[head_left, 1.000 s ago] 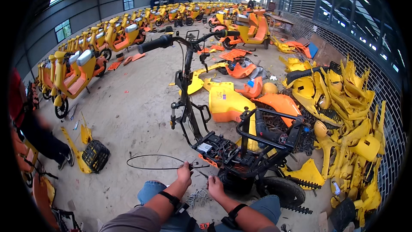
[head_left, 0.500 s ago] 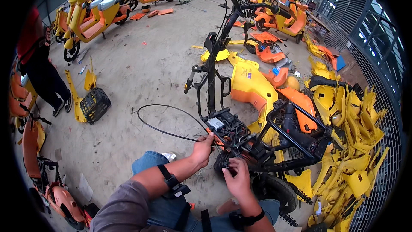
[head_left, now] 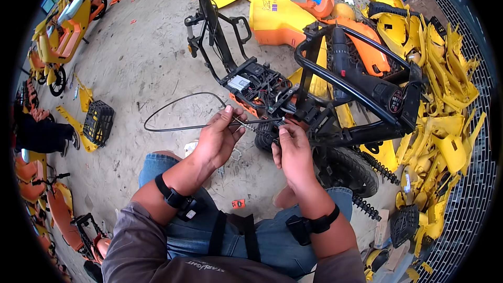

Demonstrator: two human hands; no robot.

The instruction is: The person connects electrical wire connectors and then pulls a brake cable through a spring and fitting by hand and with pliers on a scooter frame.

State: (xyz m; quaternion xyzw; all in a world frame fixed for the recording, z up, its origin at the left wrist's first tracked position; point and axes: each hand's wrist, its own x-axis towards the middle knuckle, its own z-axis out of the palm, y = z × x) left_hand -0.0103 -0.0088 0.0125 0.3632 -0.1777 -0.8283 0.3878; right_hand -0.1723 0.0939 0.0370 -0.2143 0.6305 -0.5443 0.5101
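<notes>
Head view: left hand (head_left: 217, 135) pinches a looped black cable (head_left: 178, 129); right hand (head_left: 295, 152) pinches it near one end—both just before a stripped scooter frame (head_left: 361, 135)—with broken yellow body panels (head_left: 450, 144) piled at far right.

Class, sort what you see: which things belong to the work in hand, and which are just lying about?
Likely in the work:
black cable, looped and held
black scooter frame, close by

Apparently lying about:
heaped yellow panels, right
black basket, left
yellow-and-orange panel, beyond the frame
</notes>
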